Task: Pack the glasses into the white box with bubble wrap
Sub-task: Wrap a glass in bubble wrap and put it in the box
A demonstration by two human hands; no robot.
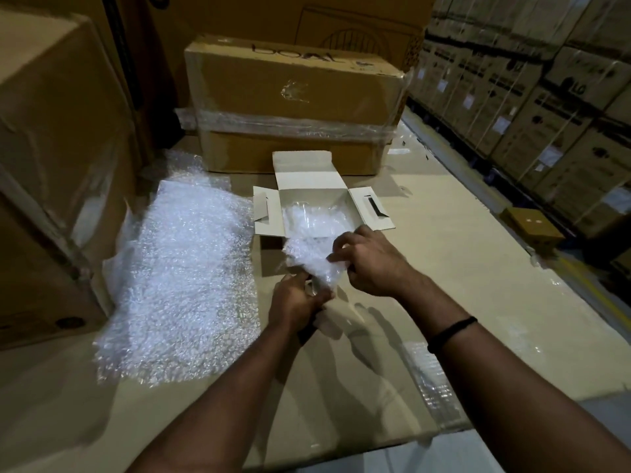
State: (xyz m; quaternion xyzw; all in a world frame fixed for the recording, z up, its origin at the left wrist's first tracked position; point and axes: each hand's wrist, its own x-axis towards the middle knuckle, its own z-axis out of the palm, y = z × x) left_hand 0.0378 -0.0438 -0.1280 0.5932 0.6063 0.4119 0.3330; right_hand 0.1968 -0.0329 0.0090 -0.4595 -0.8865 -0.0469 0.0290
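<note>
A white box (309, 180) stands open on the cardboard surface, its lid flap up at the back and its side flaps spread. Some bubble wrap lies inside it. Just in front of the box, both my hands hold a bundle wrapped in bubble wrap (305, 254); what is inside is hidden. My left hand (297, 302) grips the bundle's lower end. My right hand (368, 259) pinches the wrap on its right side. A big loose sheet of bubble wrap (184, 274) lies to the left.
A taped brown carton (293, 100) stands right behind the white box. A large carton (51, 148) rises at the left. Stacked cartons (553, 97) line the right side beyond an aisle, with a small carton (532, 230) on the floor.
</note>
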